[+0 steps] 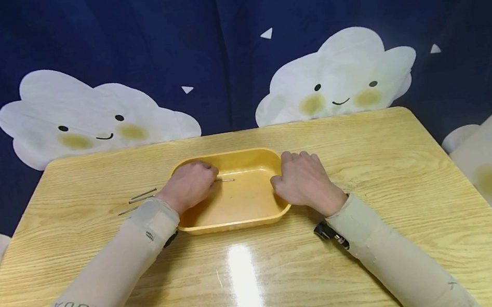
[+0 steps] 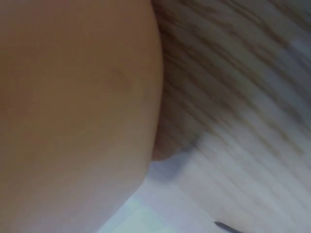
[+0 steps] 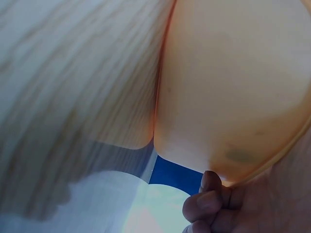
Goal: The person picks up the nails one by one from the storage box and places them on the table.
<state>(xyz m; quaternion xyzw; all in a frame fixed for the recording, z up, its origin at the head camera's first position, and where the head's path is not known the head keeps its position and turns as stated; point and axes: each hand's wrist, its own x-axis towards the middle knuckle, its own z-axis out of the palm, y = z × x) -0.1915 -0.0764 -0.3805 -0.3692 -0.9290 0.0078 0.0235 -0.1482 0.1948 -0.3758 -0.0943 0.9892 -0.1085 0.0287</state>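
Observation:
A yellow-orange plastic tray (image 1: 243, 201) with rounded corners sits on the table in the head view. My left hand (image 1: 191, 182) reaches over its left rim, fingers curled down inside. From those fingers a thin metal nail (image 1: 226, 180) sticks out to the right, its other end hidden by the hand. On the tray's right side, my right hand (image 1: 302, 179) grips the rim, thumb inward. The right wrist view has the tray's wall (image 3: 223, 87) close up, with curled fingers (image 3: 206, 201) at its edge. Bare skin fills much of the left wrist view.
Three loose nails (image 1: 143, 193) lie on the wooden table (image 1: 360, 158) just left of the tray, partly beside the left sleeve. A dark blue curtain (image 1: 221, 46) with smiling clouds hangs behind the table's far edge.

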